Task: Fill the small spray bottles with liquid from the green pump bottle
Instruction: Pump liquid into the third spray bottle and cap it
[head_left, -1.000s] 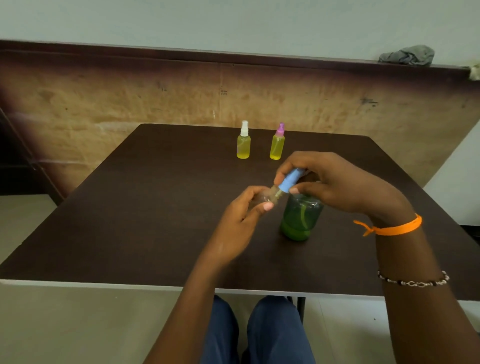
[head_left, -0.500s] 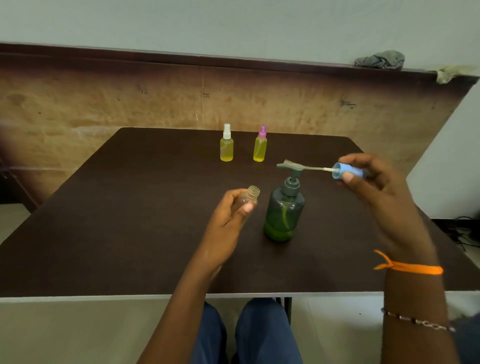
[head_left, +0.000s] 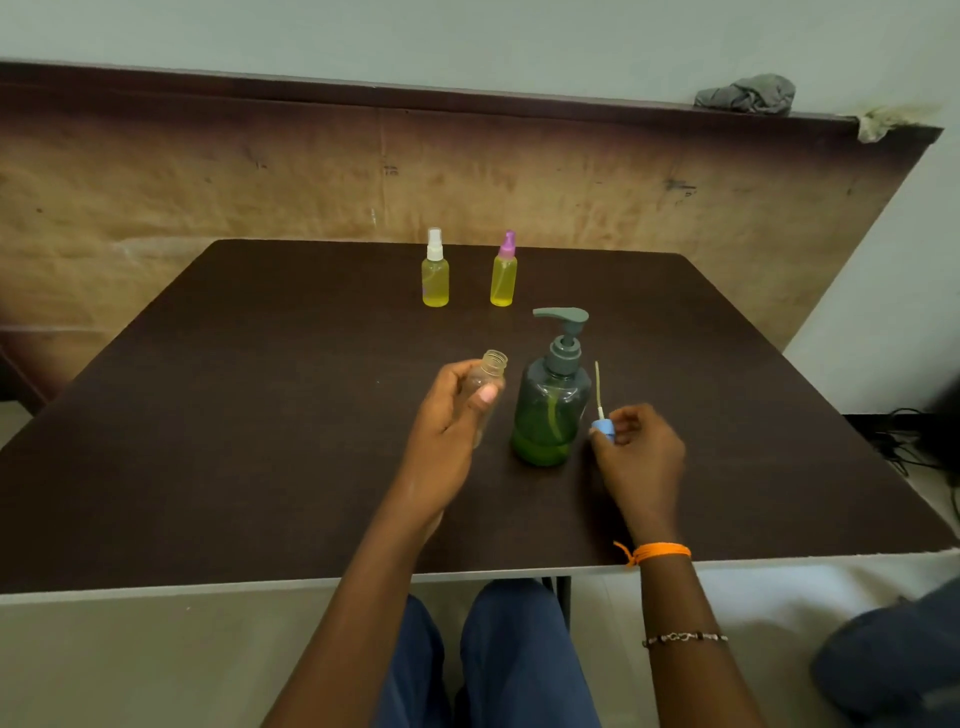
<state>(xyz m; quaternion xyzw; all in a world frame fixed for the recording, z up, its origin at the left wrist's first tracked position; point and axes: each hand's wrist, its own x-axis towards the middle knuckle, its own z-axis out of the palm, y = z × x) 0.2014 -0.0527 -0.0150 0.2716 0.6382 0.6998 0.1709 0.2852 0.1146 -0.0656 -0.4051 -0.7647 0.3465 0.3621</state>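
My left hand (head_left: 447, 431) grips a clear, empty small spray bottle (head_left: 487, 382) with its threaded neck open, tilted slightly right, just left of the green pump bottle (head_left: 551, 410). The pump bottle stands upright on the dark table (head_left: 260, 415), its grey spout pointing left. My right hand (head_left: 639, 457) is low beside the pump bottle's right side and pinches the blue spray cap (head_left: 603, 429), whose thin dip tube points upward. Two filled yellow spray bottles stand at the back: one with a white cap (head_left: 435, 270), one with a pink cap (head_left: 504, 271).
The table's front edge (head_left: 467, 577) runs above my knees. A brown board (head_left: 208, 171) leans behind the table, with a grey rag (head_left: 745, 94) on its top edge. Cables (head_left: 914, 441) lie on the floor at the right.
My right hand pulled the blue cap off the clear bottle, swung it right, then lowered it to the table beside the pump bottle. My left hand kept the open bottle.
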